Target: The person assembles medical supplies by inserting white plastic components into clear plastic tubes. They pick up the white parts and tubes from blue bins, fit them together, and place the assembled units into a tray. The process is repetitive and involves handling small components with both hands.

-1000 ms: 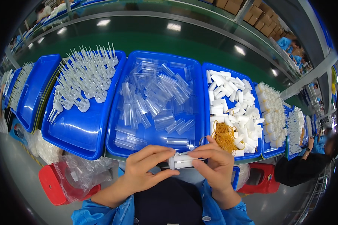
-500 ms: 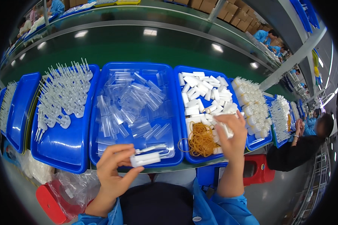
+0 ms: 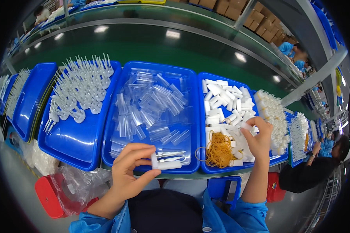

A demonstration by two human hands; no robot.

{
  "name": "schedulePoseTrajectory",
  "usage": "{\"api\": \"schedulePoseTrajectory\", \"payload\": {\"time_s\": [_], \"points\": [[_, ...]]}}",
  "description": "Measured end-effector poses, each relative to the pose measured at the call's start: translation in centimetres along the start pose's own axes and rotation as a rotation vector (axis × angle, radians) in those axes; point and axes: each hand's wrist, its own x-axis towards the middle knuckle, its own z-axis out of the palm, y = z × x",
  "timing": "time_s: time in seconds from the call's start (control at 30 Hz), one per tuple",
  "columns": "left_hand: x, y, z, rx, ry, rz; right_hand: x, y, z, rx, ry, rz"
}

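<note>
My left hand (image 3: 132,171) is closed on the flat white base of a small plastic part (image 3: 154,160). Thin rods (image 3: 171,154) and a white cylinder (image 3: 170,165) stick out from it to the right, over the near edge of a blue tray of clear plastic tubes (image 3: 142,116). At the right, my right hand (image 3: 258,136) pinches a short white cylinder (image 3: 245,126) between thumb and fingers. Below that hand lies a blue tray (image 3: 202,128) of loose white cylinders (image 3: 227,101), with a heap of tan rubber bands (image 3: 218,150) in its near left part.
Left stands a blue tray (image 3: 72,151) with upright white rodded parts (image 3: 81,83). Right are more trays, one with whitish parts (image 3: 270,114). A green conveyor belt (image 3: 151,46) runs beyond. A co-worker in black (image 3: 303,176) sits right; red stools (image 3: 48,198) stand below.
The view has shifted, so the trays appear further right. My right hand has lifted a white cylinder slightly from the pile. My left hand has turned the part so its base faces the palm.
</note>
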Motion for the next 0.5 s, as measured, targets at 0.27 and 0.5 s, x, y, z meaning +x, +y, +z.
{"api": "schedulePoseTrajectory", "payload": {"time_s": [0.27, 0.5], "points": [[-0.2, -0.6, -0.3, 0.037, -0.051, 0.047, -2.3, -8.0, 1.8, 0.587, -0.156, 0.023], [-0.4, -0.6, -0.4, 0.018, -0.034, 0.039, -3.3, -10.3, 2.2, 0.658, -0.242, -0.159]]}}
